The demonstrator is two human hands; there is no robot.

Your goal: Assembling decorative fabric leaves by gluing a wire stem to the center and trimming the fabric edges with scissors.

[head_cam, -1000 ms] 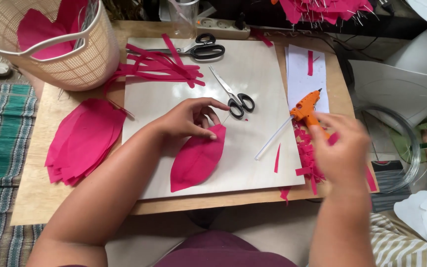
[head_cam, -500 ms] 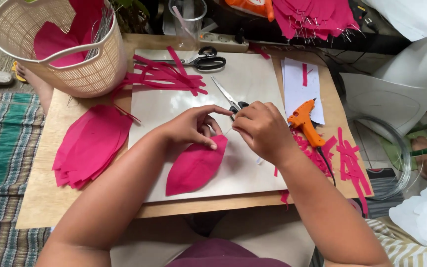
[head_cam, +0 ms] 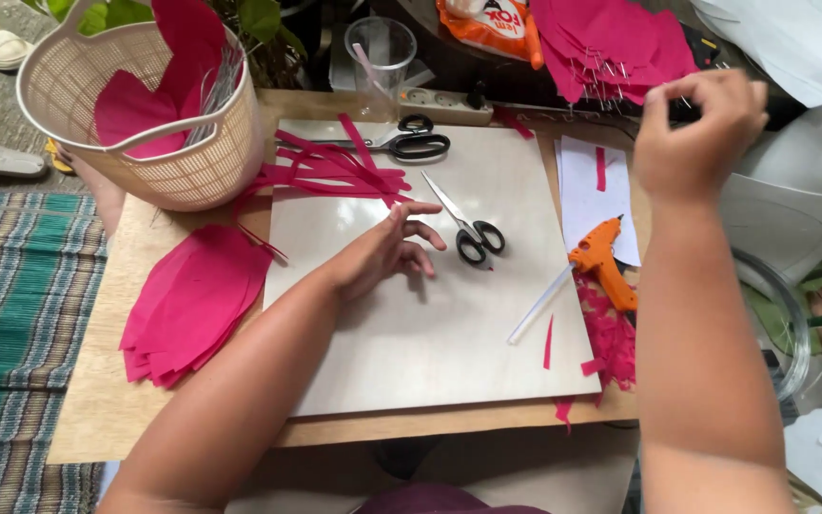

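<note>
Small scissors [head_cam: 468, 228] beside left hand [head_cam: 387, 252]

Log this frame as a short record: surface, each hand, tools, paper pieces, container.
Surface: pale board on a low wooden table
Left hand: left hand resting on the board, fingers spread, holding nothing
Right hand: right hand raised at the pile of pink pieces with pins, fingers curled; a grasp cannot be told
Tools: small scissors, large scissors, orange glue gun
Paper: pink petal stack, pink strips
Container: cream basket holding pink pieces
</note>
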